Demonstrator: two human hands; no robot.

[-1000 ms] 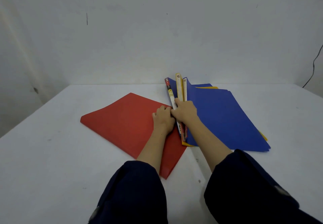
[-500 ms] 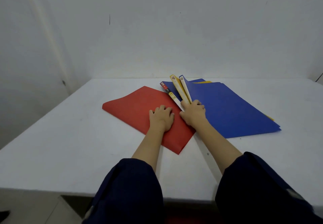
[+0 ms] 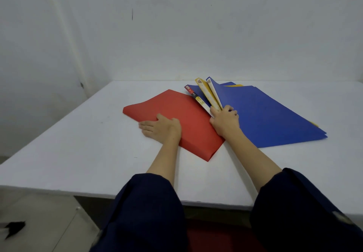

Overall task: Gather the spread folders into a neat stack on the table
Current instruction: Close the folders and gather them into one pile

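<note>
A red folder (image 3: 188,118) lies open-faced on the white table (image 3: 78,145), left of a fanned pile. My left hand (image 3: 162,129) grips its near-left edge, thumb on top and fingers at the rim. A large blue folder (image 3: 263,114) tops the pile on the right, with a yellow folder (image 3: 237,85) peeking out under it. Their spines (image 3: 208,94) fan upward: red-labelled, yellow and blue. My right hand (image 3: 225,121) presses on the near end of those spines, fingers curled over them.
The table's front edge (image 3: 137,193) runs just before my dark sleeves. A white wall stands behind the table. Floor tiles (image 3: 39,222) show at the lower left below the table.
My left hand slid from the middle of the red folder to its near-left edge. The view has shifted left and back, showing the table's front edge.
</note>
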